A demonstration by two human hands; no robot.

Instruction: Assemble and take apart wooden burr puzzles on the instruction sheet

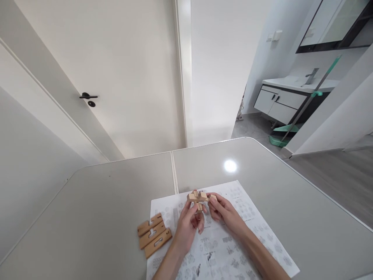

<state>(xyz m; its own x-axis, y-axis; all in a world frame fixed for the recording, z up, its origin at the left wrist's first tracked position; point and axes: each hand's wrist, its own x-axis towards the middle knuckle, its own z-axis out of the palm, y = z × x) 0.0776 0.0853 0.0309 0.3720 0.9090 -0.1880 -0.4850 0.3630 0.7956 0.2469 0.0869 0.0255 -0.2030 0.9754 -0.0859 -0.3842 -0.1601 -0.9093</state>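
Observation:
Two notched light-wood puzzle pieces (197,195), fitted across each other, are held above a printed sheet. My left hand (190,222) is closed around the lower part of them, thumb up on the front. On the other side, my right hand (223,210) pinches a small wooden block end (213,198) between thumb and fingers. Whether that end is a separate piece or joined to the rest, I cannot tell. To the left of my left hand lie several flat brown wooden pieces (154,235) with cut-out slots and printed numbers, side by side.
The white sheet (215,252) with printed diagrams lies on a grey table (116,217) with a seam across it. Beyond are a white door (140,77), a washbasin cabinet (279,101) and a green broom and dustpan (279,140).

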